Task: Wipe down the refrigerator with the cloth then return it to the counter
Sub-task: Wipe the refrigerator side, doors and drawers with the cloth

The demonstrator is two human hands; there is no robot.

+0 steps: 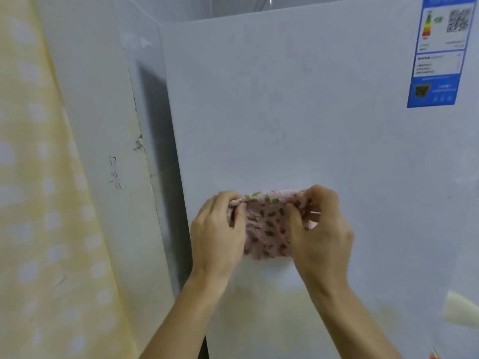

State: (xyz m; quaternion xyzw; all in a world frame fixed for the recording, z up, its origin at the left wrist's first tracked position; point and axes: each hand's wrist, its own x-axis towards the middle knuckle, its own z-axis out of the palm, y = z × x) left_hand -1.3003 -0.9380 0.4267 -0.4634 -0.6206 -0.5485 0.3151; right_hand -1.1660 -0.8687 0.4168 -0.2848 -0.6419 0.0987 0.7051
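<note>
Head view: left hand (216, 234), right hand (320, 229) pinch cloth (267, 224) top edge; refrigerator (285, 112) door open above.

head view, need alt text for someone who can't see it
The left hand and right hand grip a pink patterned cloth by its upper corners, in front of the white refrigerator door. A blue energy label sits at the door's upper right, and a pale yellow curtain hangs at the far left.
</note>
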